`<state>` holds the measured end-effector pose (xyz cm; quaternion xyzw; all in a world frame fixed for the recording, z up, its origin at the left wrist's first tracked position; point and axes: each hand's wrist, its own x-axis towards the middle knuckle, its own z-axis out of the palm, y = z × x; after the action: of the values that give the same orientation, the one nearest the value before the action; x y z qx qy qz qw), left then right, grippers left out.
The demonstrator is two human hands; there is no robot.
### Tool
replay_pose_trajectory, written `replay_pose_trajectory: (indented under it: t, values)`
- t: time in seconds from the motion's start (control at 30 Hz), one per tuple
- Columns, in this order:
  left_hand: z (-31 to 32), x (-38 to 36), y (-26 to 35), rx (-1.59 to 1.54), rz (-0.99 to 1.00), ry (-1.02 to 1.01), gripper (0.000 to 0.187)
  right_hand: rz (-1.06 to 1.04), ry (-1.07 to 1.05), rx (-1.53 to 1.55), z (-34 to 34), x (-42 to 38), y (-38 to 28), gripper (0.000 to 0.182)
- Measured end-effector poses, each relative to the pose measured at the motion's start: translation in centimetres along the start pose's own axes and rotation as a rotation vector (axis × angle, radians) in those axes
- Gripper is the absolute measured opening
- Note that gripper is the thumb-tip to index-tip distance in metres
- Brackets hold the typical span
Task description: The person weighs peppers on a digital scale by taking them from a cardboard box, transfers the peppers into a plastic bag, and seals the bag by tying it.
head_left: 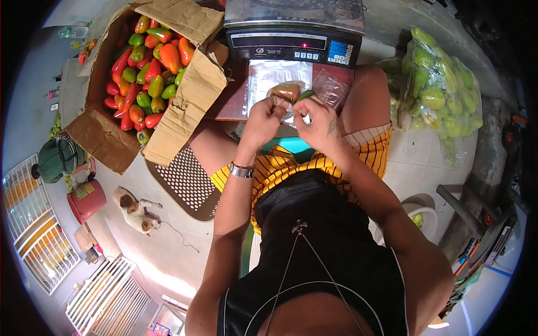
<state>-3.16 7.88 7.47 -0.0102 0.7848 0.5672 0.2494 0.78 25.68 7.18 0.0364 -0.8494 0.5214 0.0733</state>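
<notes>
My left hand and my right hand are close together over my lap. Both have fingers pinched on the edge of a clear plastic bag. An orange-brown pepper shows inside the bag, just beyond my fingertips. A green pepper lies beside my right fingers; whether it is inside the bag is unclear. Flat clear bags are stacked under and behind the hands, with another clear bag to the right.
A cardboard box of red, orange and green peppers stands at the left. The digital scale sits straight ahead. Bagged green vegetables lie at the right. A cat is on the floor near a brown perforated crate.
</notes>
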Motion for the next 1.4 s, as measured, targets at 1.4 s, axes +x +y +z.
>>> replay_pose_trajectory:
  t: [1.4]
  values:
    - [0.1,-1.1,0.0,0.055,0.087,0.014,0.008,0.159,-0.249,0.127,-0.7,1.5,1.5,0.014]
